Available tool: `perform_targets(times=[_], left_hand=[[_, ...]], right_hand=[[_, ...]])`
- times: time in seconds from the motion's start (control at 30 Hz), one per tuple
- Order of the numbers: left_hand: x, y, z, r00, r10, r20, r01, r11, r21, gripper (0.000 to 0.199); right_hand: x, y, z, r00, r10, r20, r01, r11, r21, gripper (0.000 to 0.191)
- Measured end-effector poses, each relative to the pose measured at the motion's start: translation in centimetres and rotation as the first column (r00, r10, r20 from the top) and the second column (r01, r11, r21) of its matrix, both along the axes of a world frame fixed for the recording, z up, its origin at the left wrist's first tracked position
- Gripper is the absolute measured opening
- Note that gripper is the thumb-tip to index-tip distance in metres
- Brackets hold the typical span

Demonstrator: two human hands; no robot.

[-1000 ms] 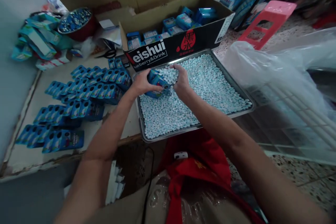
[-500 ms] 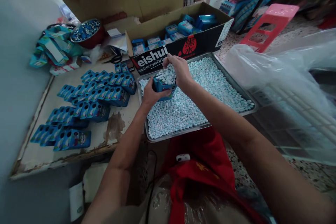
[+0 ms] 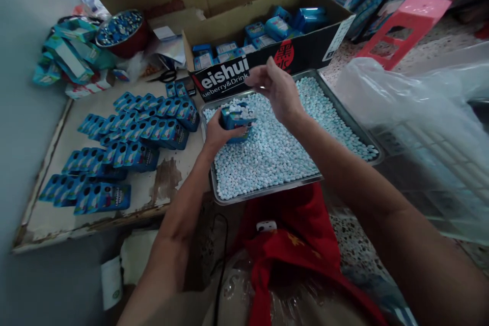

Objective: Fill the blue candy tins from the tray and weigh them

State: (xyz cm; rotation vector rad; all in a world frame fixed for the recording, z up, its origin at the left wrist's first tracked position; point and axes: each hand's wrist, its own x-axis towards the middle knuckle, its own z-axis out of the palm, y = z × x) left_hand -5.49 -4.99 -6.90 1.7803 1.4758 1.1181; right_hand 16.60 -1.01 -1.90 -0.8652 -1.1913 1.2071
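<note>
My left hand [image 3: 220, 132] grips a small blue box [image 3: 236, 125] with white pellets heaped at its open top, above the left part of a metal tray [image 3: 267, 191]. Pale blue and white pellets [image 3: 263, 163] cover the tray. My right hand [image 3: 277, 86] is raised over the tray, right of the box and apart from it, its fingers loosely curled and separated, with nothing seen in them. Behind the tray stands a long black-sided carton [image 3: 225, 79] holding several blue packets [image 3: 277, 28].
Rows of blue boxes [image 3: 145, 155] cover much of the worn table [image 3: 168, 178] at left. Behind them are scissors [image 3: 165, 77], a red bowl [image 3: 132, 50] and teal packaging [image 3: 72, 56]. A red stool [image 3: 412, 25] and clear plastic sheeting [image 3: 382, 86] lie at right.
My right hand has lifted away from the box towards the right, and its fingers have spread. The heap of pellets on the box is lower. The view has shifted slightly.
</note>
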Motion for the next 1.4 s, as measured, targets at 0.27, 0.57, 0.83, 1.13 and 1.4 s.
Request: perform_targets(times=[0.27,0.57,0.83,1.13,1.4], left_hand=[[-2.4,-3.1,8.2,0.701,-0.227,-0.676,-0.047,0.931,-0.362,0.065],[4.1,-4.2,6.5,0.45,-0.308,-0.838,-0.185,0.886,-0.425,0.066],[4.8,-1.3,1.9,0.79,0.027,-0.612,-0.151,0.977,-0.152,0.06],[5.7,-4.2,0.2,0.96,0.215,-0.179,-0.207,0.976,0.064,0.067],[5.5,-3.9,-1.1,0.976,0.203,-0.075,-0.195,0.976,0.097,0.067]], right_hand=[[5.5,4.2,-9.9,0.508,-0.103,0.855,-0.217,0.945,0.243,0.082],[-0.7,6.7,-11.4,0.376,-0.053,0.925,-0.42,0.88,0.222,0.047],[-0.4,-0.7,-10.2,0.945,0.099,0.311,-0.055,0.988,-0.148,0.026],[-0.5,-0.6,-0.9,0.985,0.052,-0.166,-0.08,0.983,-0.166,0.055],[-2.2,-0.1,2.3,0.98,0.068,-0.186,-0.09,0.989,-0.114,0.055]])
